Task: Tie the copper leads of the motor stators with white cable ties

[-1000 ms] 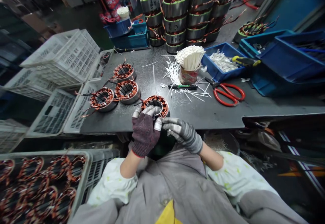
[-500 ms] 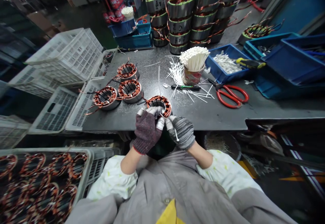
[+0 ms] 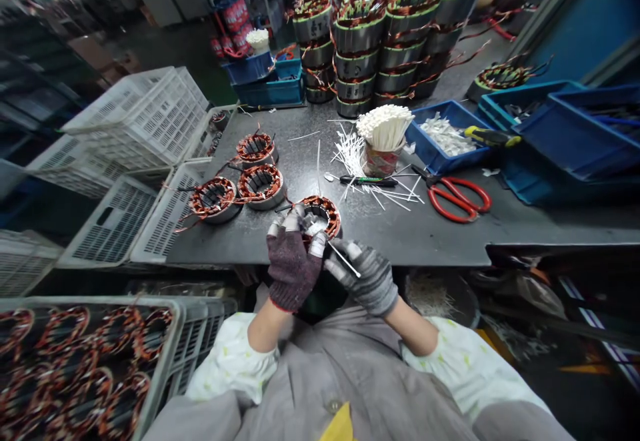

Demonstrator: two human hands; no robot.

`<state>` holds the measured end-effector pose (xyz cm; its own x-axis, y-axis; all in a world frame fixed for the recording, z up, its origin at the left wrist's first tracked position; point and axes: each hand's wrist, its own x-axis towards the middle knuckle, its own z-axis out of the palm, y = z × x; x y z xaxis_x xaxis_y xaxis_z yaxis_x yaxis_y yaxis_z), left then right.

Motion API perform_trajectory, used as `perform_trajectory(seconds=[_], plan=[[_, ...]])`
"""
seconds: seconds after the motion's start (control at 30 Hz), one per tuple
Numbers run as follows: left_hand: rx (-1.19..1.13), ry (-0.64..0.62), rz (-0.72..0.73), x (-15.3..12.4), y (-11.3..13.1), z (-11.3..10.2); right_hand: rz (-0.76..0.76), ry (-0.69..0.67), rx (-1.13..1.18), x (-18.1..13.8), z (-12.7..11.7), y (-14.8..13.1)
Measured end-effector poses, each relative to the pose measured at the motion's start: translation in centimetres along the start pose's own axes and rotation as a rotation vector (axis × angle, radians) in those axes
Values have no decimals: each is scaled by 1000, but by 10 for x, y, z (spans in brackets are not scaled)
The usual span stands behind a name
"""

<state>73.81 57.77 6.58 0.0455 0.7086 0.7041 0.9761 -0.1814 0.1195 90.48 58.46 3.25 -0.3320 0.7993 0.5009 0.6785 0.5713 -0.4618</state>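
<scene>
Head view: Near the center of the frame, a left hand (image 3: 295,259) in a maroon knit glove grips the near rim of a copper-wound stator (image 3: 334,220) at the dark workbench's (image 3: 405,234) front edge. A white cable tie (image 3: 345,260) juts from the stator toward the right hand (image 3: 369,276), gray-gloved with fingers curled — whether it pinches the tie cannot be told. Three more stators (image 3: 274,197) stand left of center; red-handled cutters (image 3: 457,195) lie at right.

Left hand (image 3: 294,260) grips a copper-wound ring (image 3: 333,220); right hand (image 3: 369,276) seemingly touches a white strip (image 3: 345,260).
</scene>
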Motion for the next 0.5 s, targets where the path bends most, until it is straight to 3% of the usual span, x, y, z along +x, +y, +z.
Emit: perform_trajectory(seconds=[0.1, 0.2, 0.33, 0.5], plan=[[5, 2, -40, 2, 1, -4, -256, 0, 84, -11, -2, 11], [27, -75, 37, 9, 5, -10, -413, -73, 87, -13, 3, 20], [-22, -141, 79, 15, 8, -15, -321, -186, 111, -8, 0, 24], [-157, -166, -4, 18, 5, -18, -209, -103, 408, -2, -15, 23]])
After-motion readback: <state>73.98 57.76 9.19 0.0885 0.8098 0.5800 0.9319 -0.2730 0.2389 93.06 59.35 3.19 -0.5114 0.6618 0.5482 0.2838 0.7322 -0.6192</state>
